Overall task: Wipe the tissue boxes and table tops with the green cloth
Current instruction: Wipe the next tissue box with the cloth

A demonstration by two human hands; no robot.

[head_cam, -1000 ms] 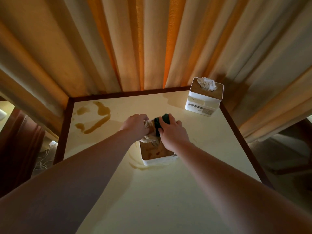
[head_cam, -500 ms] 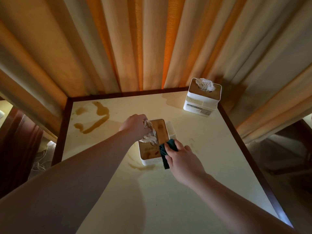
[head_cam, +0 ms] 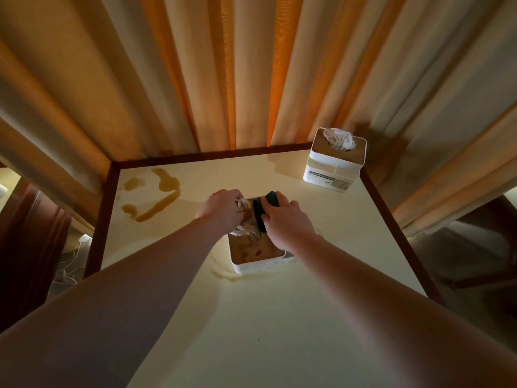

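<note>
- Near tissue box (head_cam: 256, 254) stands mid-table (head_cam: 279, 331), brown smears on its wooden lid.
- Left hand (head_cam: 219, 211) pinches its tissue (head_cam: 244, 228) aside.
- Right hand (head_cam: 288, 222) grips the green cloth (head_cam: 265, 208) on the lid's far part.
- Brown spill (head_cam: 156, 197) far left; second tissue box (head_cam: 335, 161) far right corner.

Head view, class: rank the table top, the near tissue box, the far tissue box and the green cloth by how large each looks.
1. Table top, by far the largest.
2. Near tissue box and far tissue box: alike; the hands cover part of the near one, so no ranking.
3. Green cloth, smallest, though mostly hidden under the right hand.
</note>
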